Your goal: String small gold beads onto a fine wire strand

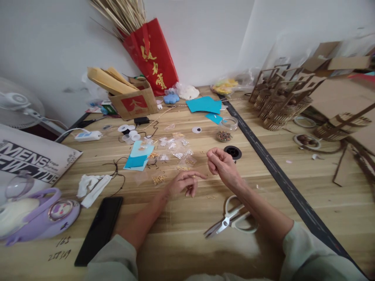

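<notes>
My left hand [187,183] hovers over the middle of the table, its index finger stretched to the right and the other fingers loosely bent and apart. A tiny gold glint shows at its fingers, too small to name. Just right of that fingertip, my right hand [222,166] is closed in a pinch; whatever it holds is too small or thin to see. Small gold beads [159,179] lie in a pile left of my left hand, and a few more gold beads [210,197] lie below the hands. White-handled scissors [225,222] rest with blades apart beneath my right forearm.
Small plastic bags of findings [175,146] lie beyond my hands. A black spool [233,152] and a jar of coloured beads [224,135] stand behind my right hand. A phone [99,230] lies left, woven baskets [275,105] at right, a cardboard box [137,103] at back.
</notes>
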A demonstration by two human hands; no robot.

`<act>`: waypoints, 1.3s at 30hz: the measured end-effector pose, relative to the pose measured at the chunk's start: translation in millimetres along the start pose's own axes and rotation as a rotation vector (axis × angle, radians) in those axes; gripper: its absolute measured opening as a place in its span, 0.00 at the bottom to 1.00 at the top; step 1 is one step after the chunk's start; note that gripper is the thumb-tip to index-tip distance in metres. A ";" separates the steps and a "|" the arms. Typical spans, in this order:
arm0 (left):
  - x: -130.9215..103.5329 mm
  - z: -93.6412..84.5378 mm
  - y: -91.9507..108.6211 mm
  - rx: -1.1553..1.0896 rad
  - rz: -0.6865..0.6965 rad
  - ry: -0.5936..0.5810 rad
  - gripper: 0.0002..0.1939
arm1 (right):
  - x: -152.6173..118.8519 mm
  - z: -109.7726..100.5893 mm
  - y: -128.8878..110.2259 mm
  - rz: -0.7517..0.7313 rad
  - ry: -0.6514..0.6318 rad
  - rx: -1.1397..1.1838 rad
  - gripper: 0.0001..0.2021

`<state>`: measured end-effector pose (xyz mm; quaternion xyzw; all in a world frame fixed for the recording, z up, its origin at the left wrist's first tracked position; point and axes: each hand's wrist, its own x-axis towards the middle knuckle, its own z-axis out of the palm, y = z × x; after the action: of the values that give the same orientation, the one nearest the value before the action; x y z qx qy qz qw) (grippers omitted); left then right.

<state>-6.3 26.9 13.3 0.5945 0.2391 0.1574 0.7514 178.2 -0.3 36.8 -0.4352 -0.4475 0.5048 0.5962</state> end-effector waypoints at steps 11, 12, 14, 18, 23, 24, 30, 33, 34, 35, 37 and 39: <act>-0.7 1.8 -4.7 -0.033 0.027 0.055 0.19 | 0.9 -1.5 0.4 -0.014 0.017 -0.042 0.16; 0.0 1.3 -5.6 -0.032 0.029 0.066 0.19 | 0.9 -1.6 0.2 -0.019 0.019 -0.046 0.16; 1.4 0.3 -6.8 -0.021 0.025 0.078 0.19 | 0.9 -1.8 0.2 -0.028 0.027 -0.056 0.16; 3.4 0.9 -5.6 0.059 0.008 0.087 0.20 | 0.3 -2.3 0.9 -0.047 0.032 -0.075 0.15; 1.7 3.2 -3.7 0.083 0.006 0.111 0.19 | 0.8 -2.8 3.2 -0.043 0.025 -0.073 0.15; 1.3 3.2 -4.1 0.066 0.017 0.114 0.18 | 1.3 -3.1 4.1 -0.041 0.028 -0.074 0.15; 2.8 0.8 -8.8 -0.018 0.095 0.144 0.17 | 4.5 -5.4 10.5 -0.028 0.035 -0.051 0.15; 4.4 -0.5 -10.2 -0.024 0.095 0.155 0.16 | 4.8 -5.2 11.4 -0.015 0.023 -0.045 0.15; 4.8 -0.9 -10.4 -0.031 0.092 0.162 0.15 | 4.8 -5.1 11.0 -0.008 0.017 -0.043 0.15; 5.0 -1.3 -10.4 -0.040 0.089 0.174 0.15 | 4.9 -5.1 10.3 0.000 0.010 -0.042 0.15; 5.1 -2.2 -10.3 -0.059 0.082 0.214 0.15 | 5.2 -6.2 8.6 0.017 -0.017 -0.066 0.15; 5.1 -3.6 -10.2 -0.080 0.076 0.264 0.14 | 5.9 -8.9 7.4 0.029 -0.089 -0.164 0.18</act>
<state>-4.5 30.1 1.9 0.5471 0.3067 0.2721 0.7298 185.8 5.8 28.2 -0.4663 -0.5071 0.4939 0.5305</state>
